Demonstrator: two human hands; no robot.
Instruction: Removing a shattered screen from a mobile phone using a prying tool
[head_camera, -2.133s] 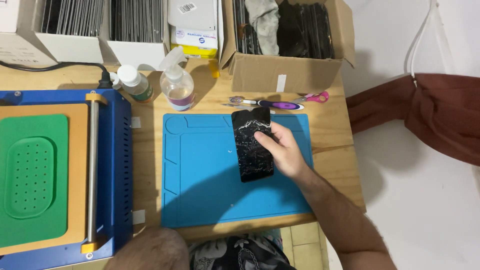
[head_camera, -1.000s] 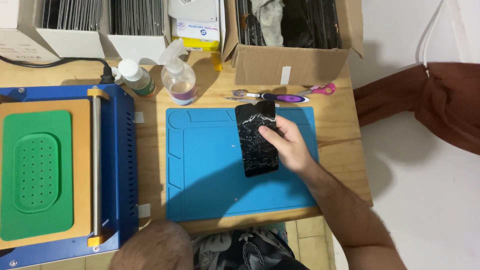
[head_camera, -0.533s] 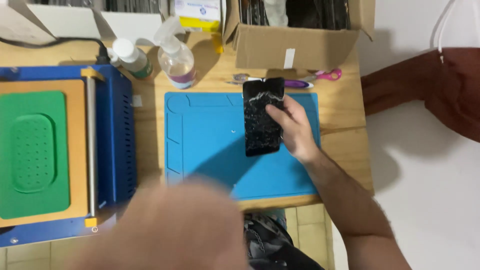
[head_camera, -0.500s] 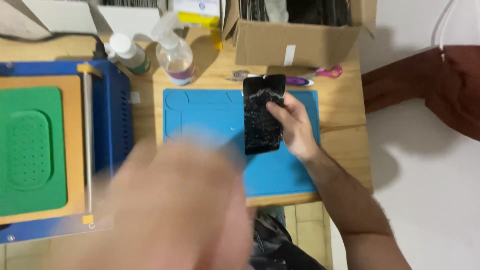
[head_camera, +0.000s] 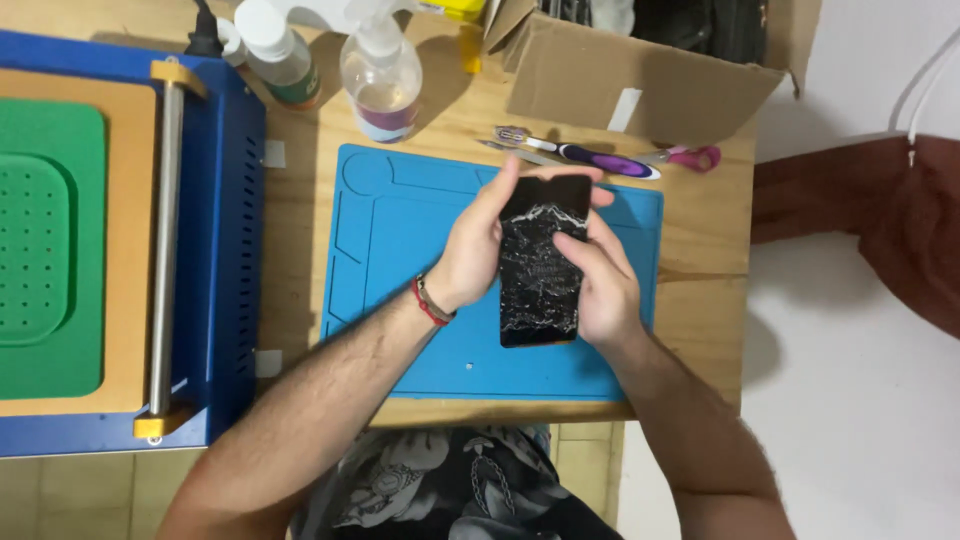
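Note:
A black phone with a badly cracked screen (head_camera: 540, 265) is held over the blue work mat (head_camera: 400, 270). My left hand (head_camera: 475, 245) grips its left edge, fingers reaching up past the top corner. My right hand (head_camera: 600, 275) holds the right edge, thumb resting across the cracked glass. A red cord bracelet circles my left wrist.
A blue machine with a green pad (head_camera: 60, 240) and a metal roller fills the left of the wooden table. Behind the mat stand a spray bottle (head_camera: 380, 70), a white-capped bottle (head_camera: 275, 45), a cardboard box (head_camera: 640, 80), a purple-handled tool (head_camera: 590, 157) and pink-handled scissors (head_camera: 690, 157).
My left hand swept up from below the table edge and took the phone's left side. The phone, earlier held by my right hand alone, is now in both.

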